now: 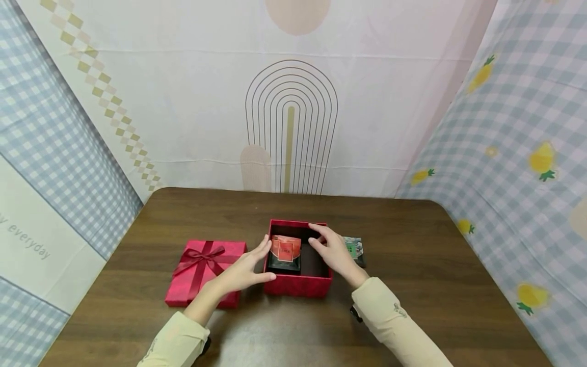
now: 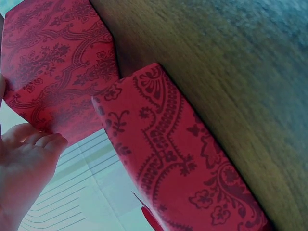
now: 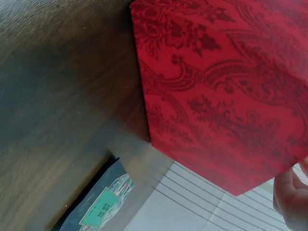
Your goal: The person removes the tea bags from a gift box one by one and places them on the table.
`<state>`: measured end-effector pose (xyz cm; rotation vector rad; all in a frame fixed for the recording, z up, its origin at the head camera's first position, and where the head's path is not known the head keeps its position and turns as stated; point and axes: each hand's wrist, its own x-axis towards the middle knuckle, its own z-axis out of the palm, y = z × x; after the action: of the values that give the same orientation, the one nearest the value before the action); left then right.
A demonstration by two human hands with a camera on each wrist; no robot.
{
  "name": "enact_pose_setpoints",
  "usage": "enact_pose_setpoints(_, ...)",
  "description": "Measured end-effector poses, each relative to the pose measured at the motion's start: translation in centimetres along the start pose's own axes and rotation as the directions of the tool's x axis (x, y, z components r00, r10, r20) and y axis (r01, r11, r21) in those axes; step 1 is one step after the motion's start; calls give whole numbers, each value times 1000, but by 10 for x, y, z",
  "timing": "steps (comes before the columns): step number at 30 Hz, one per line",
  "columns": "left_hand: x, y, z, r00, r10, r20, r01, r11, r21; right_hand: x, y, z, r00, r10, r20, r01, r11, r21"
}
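A red patterned gift box [image 1: 297, 286] stands lidless on the wooden table. Inside, on its left side, lies a dark packet with an orange-red label [image 1: 286, 252]. My left hand [image 1: 247, 270] is at the box's left wall, fingers extended and thumb spread toward the near corner. Over the right rim reaches my right hand [image 1: 334, 252], its fingers loosely bent and nothing visible in them. In the right wrist view its fingertips [image 3: 291, 197] are by the box's upper edge. A dark packet with a green label [image 1: 353, 248] lies right of the box, partly hidden by that hand.
To the left of the box lies its red lid [image 1: 231, 248], topped with a dark red ribbon bow [image 1: 204, 259]. The left forearm passes over the lid's near right part. A patterned cloth [image 1: 197, 122] hangs behind the table [image 1: 394, 219], with checked cloths at both sides.
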<state>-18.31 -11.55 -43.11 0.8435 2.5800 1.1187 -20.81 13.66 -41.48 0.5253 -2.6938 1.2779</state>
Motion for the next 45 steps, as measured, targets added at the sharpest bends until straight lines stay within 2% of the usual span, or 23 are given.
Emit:
enact_pose_setpoints(4,0,-1,0,1000,-6,4,6,1000,-15,0,-4,6,997,10,76,-9,1000,-18)
enact_pose_setpoints(13,1,-1,0,1000,-5,7,5,1000,-16,3,-12,13,981,44,186,-29,996,-86)
enact_pose_setpoints(22,-1,0,-2,1000,-6,0,6,1000,-9,12,-18,20,938,106,331,-20,968,-252)
enact_pose_setpoints(27,-1,0,-1,1000,-4,2,4,1000,-10,15,-16,28,918,146,369,-39,959,-282)
enact_pose_setpoints(38,0,-1,1,1000,1,-5,-1,1000,1,11,-10,42,898,185,400,-15,920,-392)
enact_pose_setpoints(40,0,-1,1,1000,1,-5,-1,1000,-2,12,-9,43,885,206,417,-28,919,-394)
enact_pose_setpoints(45,-1,-1,1,1000,-3,0,3,1000,-13,13,-8,45,838,277,471,-88,919,-383)
